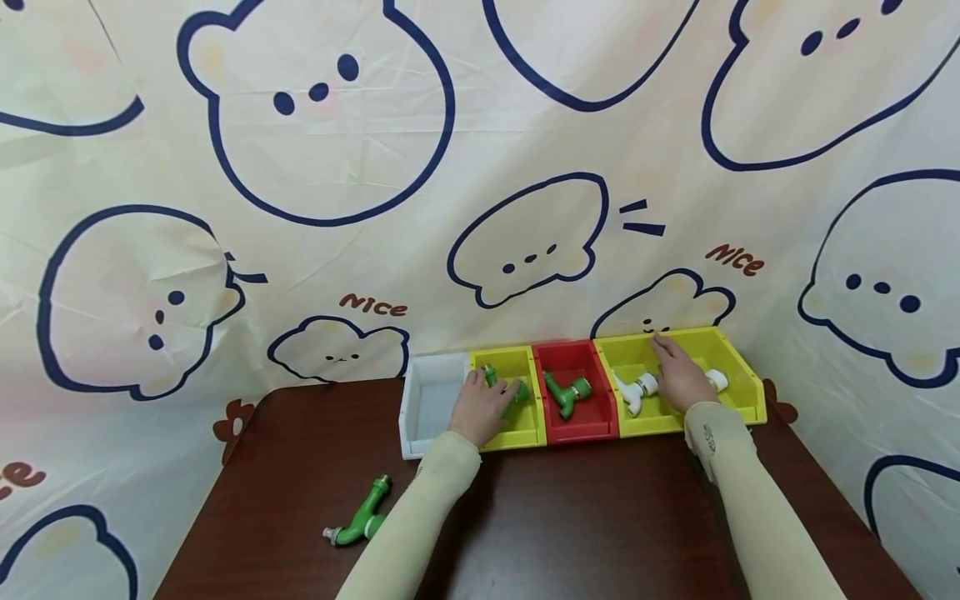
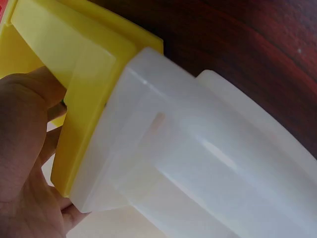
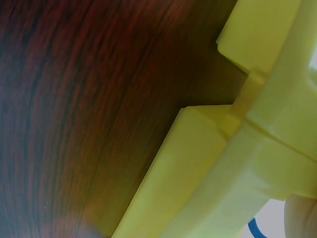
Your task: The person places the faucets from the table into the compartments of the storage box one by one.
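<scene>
My left hand (image 1: pixel 483 407) reaches into the small yellow bin (image 1: pixel 531 435), over a green faucet (image 1: pixel 522 392) partly hidden beneath it. In the left wrist view its fingers pass behind the yellow wall (image 2: pixel 79 144) beside the white bin (image 2: pixel 198 144); whether they grip the faucet is hidden. My right hand (image 1: pixel 681 375) lies over the wide yellow bin (image 1: pixel 652 423), fingers extended toward its far rim. White faucets (image 1: pixel 636 392) lie in that bin, one partly behind the hand. The right wrist view shows mostly the bin's yellow outer wall (image 3: pixel 198 163).
Between the yellow bins stands a red bin (image 1: pixel 581 432) with a green faucet (image 1: pixel 566 393) inside. The white bin forms the row's left end. Another green faucet (image 1: pixel 360 518) lies on the brown table (image 1: pixel 292 450) near my left sleeve. A printed cloth (image 1: pixel 420 267) hangs behind.
</scene>
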Demonstrator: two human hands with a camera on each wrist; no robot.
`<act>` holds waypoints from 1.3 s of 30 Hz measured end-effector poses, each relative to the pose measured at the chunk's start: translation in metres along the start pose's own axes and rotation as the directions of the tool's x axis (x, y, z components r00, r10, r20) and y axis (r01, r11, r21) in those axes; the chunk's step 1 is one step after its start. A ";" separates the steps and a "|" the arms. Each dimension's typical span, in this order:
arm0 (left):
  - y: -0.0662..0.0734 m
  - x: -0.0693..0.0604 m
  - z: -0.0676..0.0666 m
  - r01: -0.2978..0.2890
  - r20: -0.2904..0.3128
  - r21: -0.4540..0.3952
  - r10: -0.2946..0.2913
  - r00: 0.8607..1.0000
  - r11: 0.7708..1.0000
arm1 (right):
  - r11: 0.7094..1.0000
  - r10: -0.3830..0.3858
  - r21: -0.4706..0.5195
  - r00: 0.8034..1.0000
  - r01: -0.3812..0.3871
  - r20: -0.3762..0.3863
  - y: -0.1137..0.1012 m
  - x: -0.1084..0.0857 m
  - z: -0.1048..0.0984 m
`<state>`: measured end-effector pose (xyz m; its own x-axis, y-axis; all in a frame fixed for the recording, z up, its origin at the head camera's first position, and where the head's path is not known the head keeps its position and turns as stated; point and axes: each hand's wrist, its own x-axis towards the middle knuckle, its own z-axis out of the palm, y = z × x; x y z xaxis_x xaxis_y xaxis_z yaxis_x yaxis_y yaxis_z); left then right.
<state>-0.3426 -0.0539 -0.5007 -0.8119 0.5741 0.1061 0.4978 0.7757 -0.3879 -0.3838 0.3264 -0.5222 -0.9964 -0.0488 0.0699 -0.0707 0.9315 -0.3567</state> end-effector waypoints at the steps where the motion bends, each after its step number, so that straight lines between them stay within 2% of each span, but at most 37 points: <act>1: 0.001 0.000 0.000 -0.001 0.004 0.002 0.001 1.000 1.000 | 1.000 -0.005 0.002 1.000 0.005 0.000 0.001 0.000 0.000; 8: 0.004 0.001 0.000 0.006 0.075 0.044 -0.009 0.997 0.999 | 0.997 -0.069 -0.024 0.997 0.069 -0.023 0.006 -0.003 0.002; 14: 0.005 0.004 0.002 0.014 0.105 0.041 -0.018 0.994 0.999 | 0.998 -0.062 -0.015 0.998 0.061 -0.033 0.006 -0.003 0.002; 23: 0.008 0.003 0.005 0.008 0.073 0.038 -0.011 0.997 0.999 | 0.998 -0.054 -0.010 0.998 0.054 -0.029 0.007 -0.002 0.003; 31: 0.011 0.001 0.007 0.023 0.087 0.033 -0.026 0.996 0.999 | 0.999 -0.045 -0.004 0.999 0.045 -0.014 0.005 0.000 0.001; 39: 0.011 0.000 0.007 0.025 0.062 0.015 -0.025 0.998 1.000 | 0.999 -0.042 -0.003 0.999 0.042 -0.028 0.006 0.000 0.003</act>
<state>-0.3397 -0.0474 -0.5110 -0.8415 0.5369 0.0592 0.4732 0.7856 -0.3988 -0.3848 0.3307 -0.5274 -0.9908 -0.0781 0.1106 -0.1125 0.9297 -0.3508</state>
